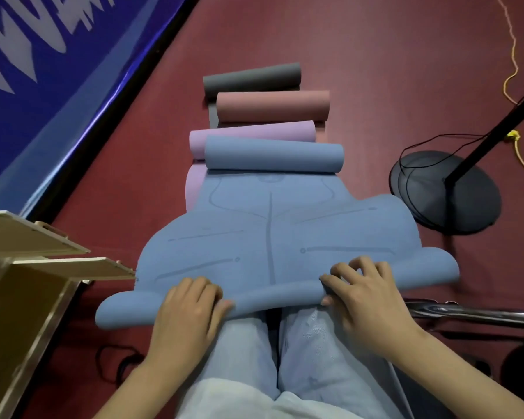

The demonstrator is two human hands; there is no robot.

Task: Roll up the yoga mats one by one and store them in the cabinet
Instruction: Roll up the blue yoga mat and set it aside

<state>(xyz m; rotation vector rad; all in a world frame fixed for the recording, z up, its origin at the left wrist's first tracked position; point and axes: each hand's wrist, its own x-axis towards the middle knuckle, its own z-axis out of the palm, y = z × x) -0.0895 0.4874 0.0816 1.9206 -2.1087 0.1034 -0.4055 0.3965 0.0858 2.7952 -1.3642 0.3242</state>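
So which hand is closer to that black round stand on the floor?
The right hand. It grips the blue mat's near edge on the side where the black stand base sits. The left hand holds the same edge farther away, toward the wooden cabinet.

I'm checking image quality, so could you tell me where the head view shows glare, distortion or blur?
Head view: glare streaks the blue banner's lower edge and the chrome tube; wide-angle distortion bulges the blue mat; both hands, left and right, look slightly soft.
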